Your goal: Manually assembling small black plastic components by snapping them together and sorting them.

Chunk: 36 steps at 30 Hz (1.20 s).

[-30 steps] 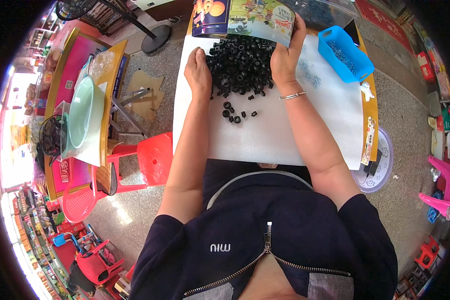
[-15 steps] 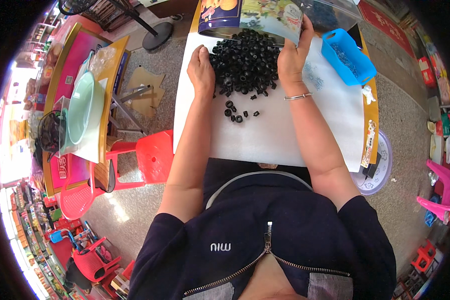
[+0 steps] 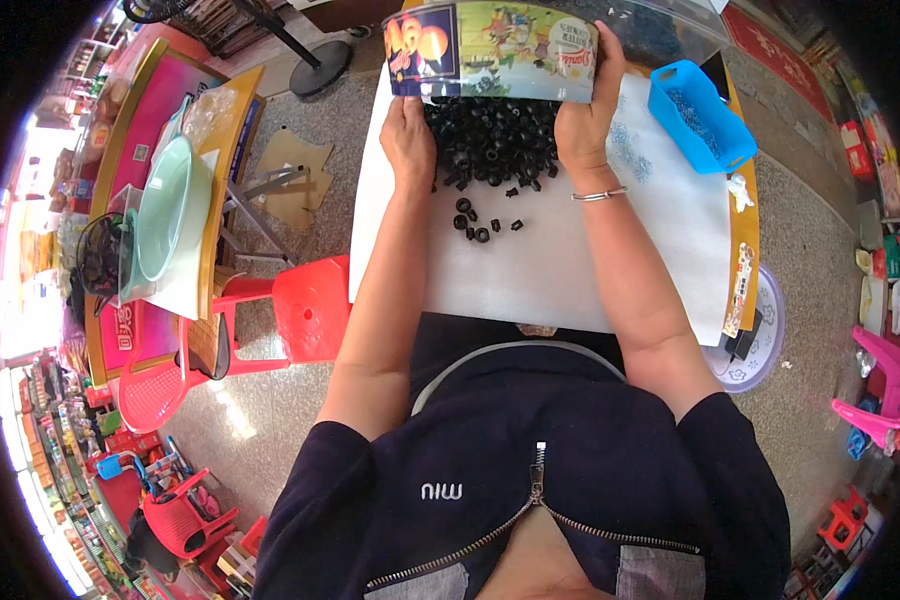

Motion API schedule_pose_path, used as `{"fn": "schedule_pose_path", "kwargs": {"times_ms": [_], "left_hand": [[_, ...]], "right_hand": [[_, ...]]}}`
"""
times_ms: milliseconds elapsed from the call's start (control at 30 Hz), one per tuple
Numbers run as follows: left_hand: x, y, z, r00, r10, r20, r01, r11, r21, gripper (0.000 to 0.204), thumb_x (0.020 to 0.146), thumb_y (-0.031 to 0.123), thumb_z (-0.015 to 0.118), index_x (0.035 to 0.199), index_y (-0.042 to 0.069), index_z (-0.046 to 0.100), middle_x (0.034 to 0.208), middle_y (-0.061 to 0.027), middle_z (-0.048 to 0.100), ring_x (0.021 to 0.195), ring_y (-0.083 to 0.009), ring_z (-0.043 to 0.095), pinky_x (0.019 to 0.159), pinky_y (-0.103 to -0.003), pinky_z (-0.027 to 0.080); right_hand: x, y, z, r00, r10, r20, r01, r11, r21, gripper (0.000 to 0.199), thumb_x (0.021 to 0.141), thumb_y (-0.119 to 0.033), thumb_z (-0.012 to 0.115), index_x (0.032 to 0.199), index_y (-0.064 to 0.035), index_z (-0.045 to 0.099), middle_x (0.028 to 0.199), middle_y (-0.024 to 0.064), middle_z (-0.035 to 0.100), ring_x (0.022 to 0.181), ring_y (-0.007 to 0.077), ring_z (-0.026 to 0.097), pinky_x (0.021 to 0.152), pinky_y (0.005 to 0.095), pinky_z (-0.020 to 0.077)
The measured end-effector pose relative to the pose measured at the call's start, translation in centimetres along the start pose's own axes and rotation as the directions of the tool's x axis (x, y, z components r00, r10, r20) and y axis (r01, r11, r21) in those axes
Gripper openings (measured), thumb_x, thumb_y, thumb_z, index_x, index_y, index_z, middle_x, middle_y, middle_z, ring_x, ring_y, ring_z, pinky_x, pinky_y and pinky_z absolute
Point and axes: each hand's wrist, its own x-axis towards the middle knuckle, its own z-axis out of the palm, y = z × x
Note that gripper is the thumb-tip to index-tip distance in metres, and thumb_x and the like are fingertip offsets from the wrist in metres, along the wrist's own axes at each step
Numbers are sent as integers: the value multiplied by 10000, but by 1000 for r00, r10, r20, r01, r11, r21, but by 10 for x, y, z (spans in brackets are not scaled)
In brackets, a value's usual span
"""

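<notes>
A heap of small black ring-shaped parts (image 3: 490, 145) lies at the far middle of a white table (image 3: 550, 270). A few loose black parts (image 3: 475, 225) sit just nearer to me. Over the far side of the heap a curved container with a colourful printed band (image 3: 495, 50) is tilted. My left hand (image 3: 408, 140) grips its left end, fingers hidden beneath it. My right hand (image 3: 582, 125), with a thin bracelet (image 3: 600, 195) on the wrist, grips its right end, fingers reaching up its side.
A blue basket (image 3: 700, 115) with small pale parts stands at the far right of the table, more pale bits (image 3: 630, 150) scattered beside it. A red plastic chair (image 3: 310, 305) stands left of the table. Further left a pale green basin (image 3: 165, 205) rests on a pink table.
Both hands have moved from the sides of the black heap up to the printed container and taken hold of its ends. The container now tilts over the heap's far side.
</notes>
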Motion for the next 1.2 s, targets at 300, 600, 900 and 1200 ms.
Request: {"fn": "schedule_pose_path", "kwargs": {"times_ms": [300, 600, 900, 1200], "left_hand": [[4, -13, 3, 999, 15, -31, -16, 999, -52, 393, 949, 306, 415, 1021, -39, 587, 806, -161, 619, 732, -256, 552, 711, -359, 429], [2, -10, 4, 995, 90, -45, -90, 996, 4, 393, 956, 301, 426, 1107, -22, 593, 914, -183, 642, 867, -282, 601, 813, -359, 438], [8, -16, 4, 998, 44, -38, -51, 979, -196, 421, 958, 318, 437, 1123, -35, 595, 993, -155, 646, 915, -246, 600, 831, -346, 439], [13, -10, -11, 991, -77, 111, 128, 787, -603, 503, 959, 386, 429, 1192, -47, 533, 1155, -142, 583, 1134, -240, 511, 1028, -350, 333]], "right_hand": [[-1, -10, 5, 994, -99, 51, 104, 989, -105, 467, 896, -39, 509, 1336, -55, 352, 1279, 79, 441, 1163, 180, 427, 1020, 298, 319], [3, 1, -1, 999, 27, -41, -26, 999, 32, 463, 882, -24, 485, 1326, -55, 356, 1272, 68, 441, 1156, 176, 428, 1018, 298, 322], [4, 3, -3, 942, 284, -181, -203, 908, 367, 451, 883, -75, 534, 1306, -66, 375, 1250, 40, 442, 1153, 154, 425, 1013, 296, 326], [10, 22, -17, 817, 521, -249, -311, 760, 571, 372, 894, -42, 532, 1253, -46, 435, 1233, 69, 505, 1136, 196, 489, 980, 352, 411]]}}
